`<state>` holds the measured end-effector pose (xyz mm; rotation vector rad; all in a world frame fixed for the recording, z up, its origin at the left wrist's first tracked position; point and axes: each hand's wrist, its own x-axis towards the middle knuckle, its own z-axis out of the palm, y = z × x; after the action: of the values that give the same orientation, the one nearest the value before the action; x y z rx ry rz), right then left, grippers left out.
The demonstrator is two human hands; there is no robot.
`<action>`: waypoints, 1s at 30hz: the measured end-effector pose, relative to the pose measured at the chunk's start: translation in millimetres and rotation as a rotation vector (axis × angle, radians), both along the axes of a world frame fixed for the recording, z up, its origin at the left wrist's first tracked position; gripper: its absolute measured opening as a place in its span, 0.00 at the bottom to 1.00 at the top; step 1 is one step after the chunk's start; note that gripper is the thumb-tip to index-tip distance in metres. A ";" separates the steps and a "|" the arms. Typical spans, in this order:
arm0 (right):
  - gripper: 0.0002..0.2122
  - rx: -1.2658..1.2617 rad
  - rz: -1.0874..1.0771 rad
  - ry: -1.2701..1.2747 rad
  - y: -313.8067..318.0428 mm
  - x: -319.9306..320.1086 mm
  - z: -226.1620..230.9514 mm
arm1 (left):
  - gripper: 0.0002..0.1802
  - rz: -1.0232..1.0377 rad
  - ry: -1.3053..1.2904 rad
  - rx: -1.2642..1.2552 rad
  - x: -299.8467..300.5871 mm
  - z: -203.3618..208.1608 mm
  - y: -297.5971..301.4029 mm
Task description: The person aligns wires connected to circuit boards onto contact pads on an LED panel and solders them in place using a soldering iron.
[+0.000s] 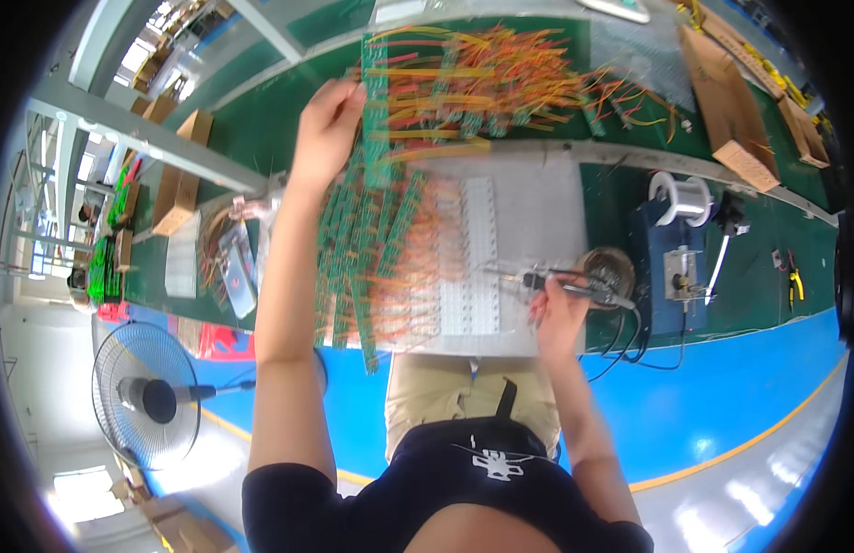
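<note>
L hand [327, 124] raised w/ arm stretched far out over the worktop [795, 276]; grip pinched on the edge of a green circuit strip [376, 101] trailing orange/yellow wires. Strip's long axis runs roughly away from the person, wires fanning off to the right. Below it, more green wired strips [358, 249] lie in a loose heap at the worktop's near left.

R hand [560, 318] low, near worktop's front edge, forearm coming up from the torso; grip clenched round a soldering iron [574, 288]. Iron lies near-horizontal, tip pointing left, over a white panel of strips [473, 258]. Can't tell if tip touches. Solder spool [682, 196] sits well right.
</note>
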<state>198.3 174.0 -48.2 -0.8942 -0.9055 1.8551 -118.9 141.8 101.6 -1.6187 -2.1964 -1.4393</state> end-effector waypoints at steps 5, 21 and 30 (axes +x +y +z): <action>0.06 -0.006 -0.051 0.000 -0.5 -2.5 -0.4 | 0.05 0.036 -0.006 -0.387 66.5 -31.6 -113.2; 0.07 0.102 -0.004 -0.054 -3.3 -3.7 -1.7 | 0.06 0.387 0.551 -0.534 139.0 -89.5 -134.4; 0.08 0.111 0.006 -0.072 -2.9 -3.5 -2.4 | 0.17 0.284 0.491 -0.492 139.3 -112.9 -103.2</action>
<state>194.8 171.1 -50.6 -0.8955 -1.0461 1.7694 20.4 38.6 -11.3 -1.4712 -2.4330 -0.3861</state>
